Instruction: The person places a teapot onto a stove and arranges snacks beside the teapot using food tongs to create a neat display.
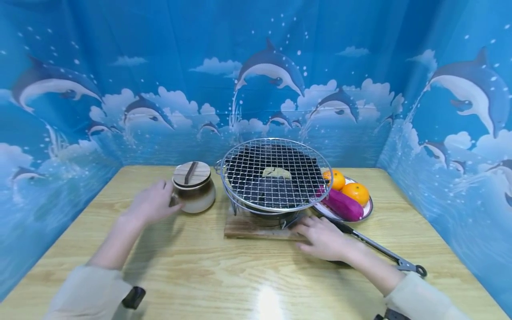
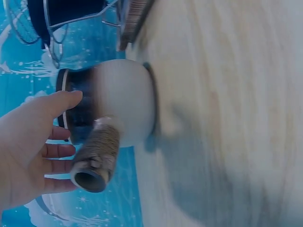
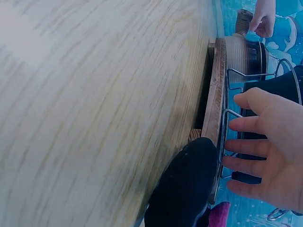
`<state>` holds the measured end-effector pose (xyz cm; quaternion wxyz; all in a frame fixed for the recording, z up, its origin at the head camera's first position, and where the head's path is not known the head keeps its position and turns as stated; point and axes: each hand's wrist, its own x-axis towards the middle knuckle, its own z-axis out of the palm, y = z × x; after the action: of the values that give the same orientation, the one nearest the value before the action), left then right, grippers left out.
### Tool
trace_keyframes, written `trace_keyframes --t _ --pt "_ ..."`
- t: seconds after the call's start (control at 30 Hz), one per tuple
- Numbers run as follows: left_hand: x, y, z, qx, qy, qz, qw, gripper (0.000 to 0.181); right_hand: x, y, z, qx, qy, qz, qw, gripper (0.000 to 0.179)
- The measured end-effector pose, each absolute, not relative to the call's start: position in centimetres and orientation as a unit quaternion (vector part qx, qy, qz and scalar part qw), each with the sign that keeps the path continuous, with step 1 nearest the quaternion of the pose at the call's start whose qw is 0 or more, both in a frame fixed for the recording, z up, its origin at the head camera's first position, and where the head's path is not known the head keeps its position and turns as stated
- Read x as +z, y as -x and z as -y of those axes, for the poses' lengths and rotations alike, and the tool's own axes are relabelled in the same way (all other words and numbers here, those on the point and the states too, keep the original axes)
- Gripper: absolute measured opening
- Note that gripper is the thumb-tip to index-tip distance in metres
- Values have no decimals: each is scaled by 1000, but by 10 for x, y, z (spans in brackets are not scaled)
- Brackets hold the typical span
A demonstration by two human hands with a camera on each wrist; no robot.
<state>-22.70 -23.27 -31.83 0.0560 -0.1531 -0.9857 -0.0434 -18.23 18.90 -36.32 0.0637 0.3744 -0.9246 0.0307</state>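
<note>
Hands (image 1: 154,204) (image 1: 324,238) at upright pot (image 1: 196,196) and grill (image 1: 276,191), pot handle (image 2: 98,152) leftward

Free room on the table (image 1: 200,262) before the grill (image 1: 276,195); obstacles: jar (image 1: 197,198) left, tongs (image 1: 376,246) right.

This looks like a staged booth — dolphin-printed curtains (image 1: 208,84) around a wood-grain table (image 1: 216,271).

No readable text, label, brand, number or sign showing in any view.
</note>
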Motion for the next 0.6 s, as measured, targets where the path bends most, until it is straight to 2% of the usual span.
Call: trace_keyframes --t 0.33,0.6 --pt "-333 228 240 -30 155 985 72 43 -364 181 -185 21 -374 926 51 32" --pt "-341 233 249 -10 147 986 73 46 -365 182 -186 17 -376 925 56 31"
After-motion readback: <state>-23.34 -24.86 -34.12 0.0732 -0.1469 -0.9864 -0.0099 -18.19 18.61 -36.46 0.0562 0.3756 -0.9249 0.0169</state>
